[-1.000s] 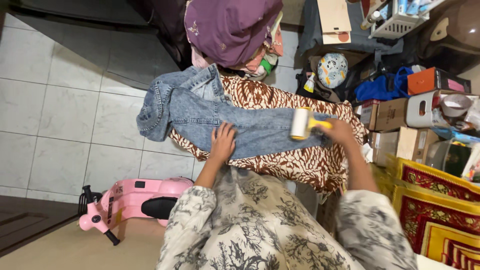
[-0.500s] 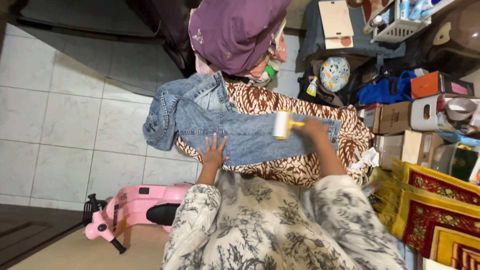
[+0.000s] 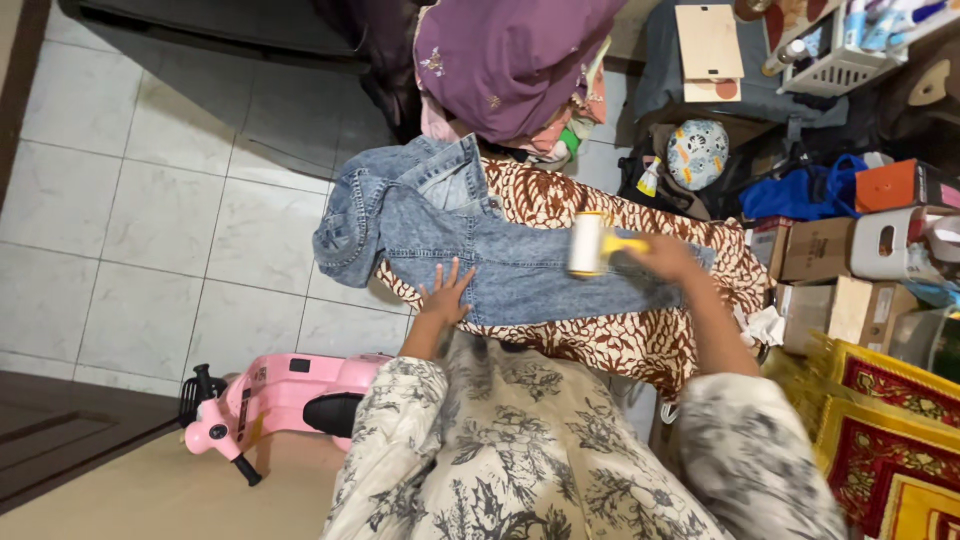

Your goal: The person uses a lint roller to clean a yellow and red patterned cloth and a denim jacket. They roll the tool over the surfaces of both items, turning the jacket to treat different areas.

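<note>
A pair of light blue jeans [image 3: 480, 250] lies flat along a board covered with brown-and-white patterned cloth [image 3: 610, 340]. My left hand [image 3: 447, 295] rests palm-down on the jeans near their lower edge, fingers spread. My right hand [image 3: 668, 260] grips the yellow handle of a lint roller [image 3: 590, 243], whose white roll stands on the leg of the jeans. My sleeves are pale with a dark flower print.
A purple cloth [image 3: 515, 55] tops a heap of clothes beyond the board. Cardboard boxes [image 3: 820, 250], a blue bag, a round patterned ball [image 3: 697, 153] and red-and-gold rugs [image 3: 880, 440] crowd the right. A pink toy scooter [image 3: 275, 395] stands on the tiled floor at lower left.
The lint roller first rolled toward the waist of the jeans, then back toward the leg end. My left hand slid down to the jeans' lower edge. The camera shifted slightly.
</note>
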